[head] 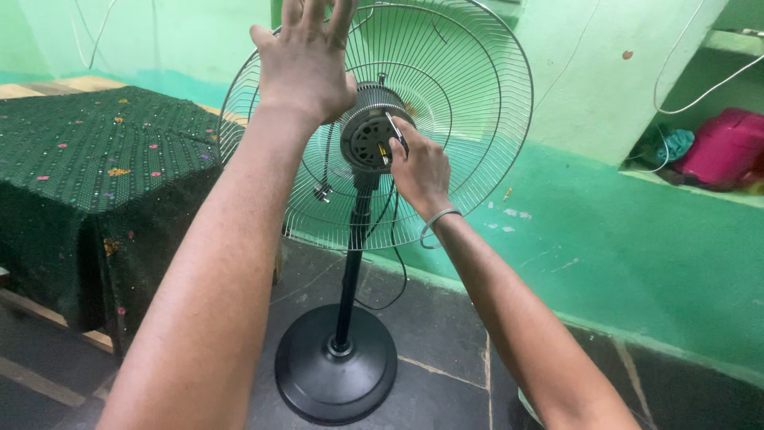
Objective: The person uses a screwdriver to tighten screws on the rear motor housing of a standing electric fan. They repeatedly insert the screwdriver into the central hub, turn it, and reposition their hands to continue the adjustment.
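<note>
From the head view, a tall pedestal fan with a round silver wire grille (469, 103) stands on the dark tiled floor (446, 334), just in front of a green painted wall (605, 239) and beside a bed draped in a dark green embroidered cloth (87, 159). The left hand (306, 60) lies flat against the upper left of the grille, fingers spread and reaching past the top edge of the picture. The right hand (420, 167), a thin metal bangle (438, 223) on its wrist, is up against the grey ribbed motor housing (372, 131) at the fan's centre, fingertips pinched on a slim dark tool or clip (395, 131); I cannot tell which. The grille looks light and springy, likely to flex if squeezed, so an open palm on the wires seems a sound way to steady it. The black pole (350, 271) and the heavy-looking round black base (334, 362) appear stiff and are probably the safest places to grip. A thin black cord (396, 263) hangs loose by the pole and could snag.
</note>
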